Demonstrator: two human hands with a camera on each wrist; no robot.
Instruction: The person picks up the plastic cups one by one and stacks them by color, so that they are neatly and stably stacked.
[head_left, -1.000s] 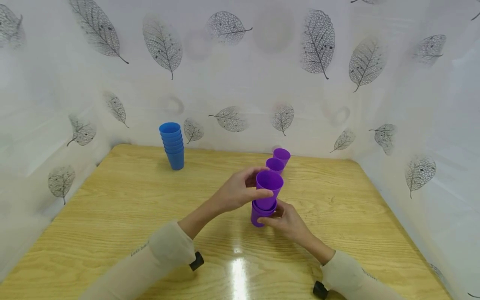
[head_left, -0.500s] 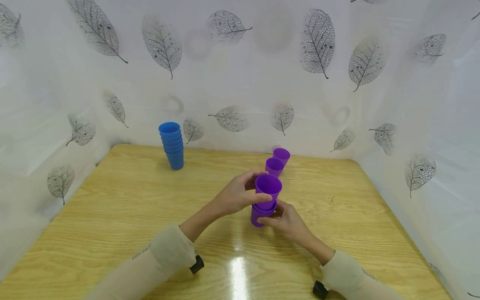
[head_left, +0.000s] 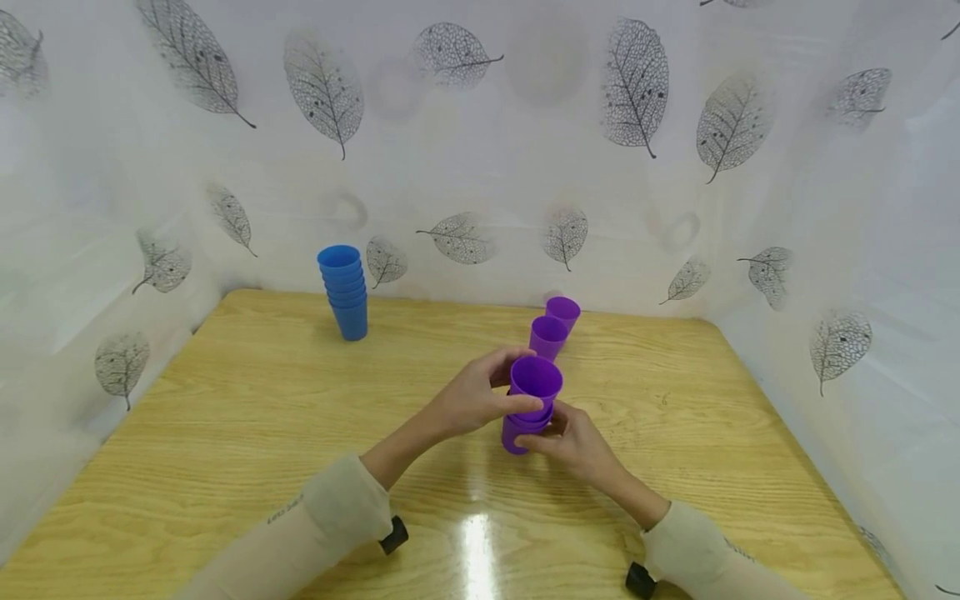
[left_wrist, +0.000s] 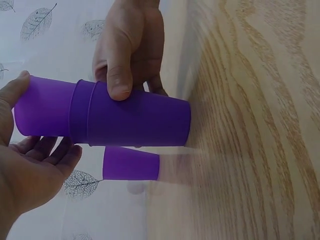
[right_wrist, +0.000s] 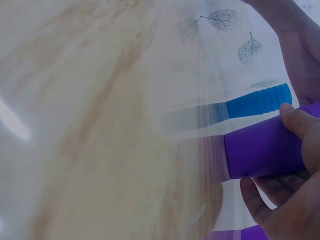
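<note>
My left hand holds a purple cup upright between thumb and fingers. Its lower part sits inside a nested pair of purple cups, whose two rims show in the left wrist view. Low around that pair, my right hand grips with the thumb in front and the fingers behind. The base of the lower cup stands on the table in the right wrist view. Directly behind my left fingers is another purple cup.
Farther back stands one more purple cup, in line with the nearer one. A tall stack of blue cups is at the back left of the wooden table. Leaf-patterned white sheeting encloses the table's back and sides.
My left hand has lowered its purple cup, which now sits deeper in the cups below. The right hand and the other cups have stayed in place.
</note>
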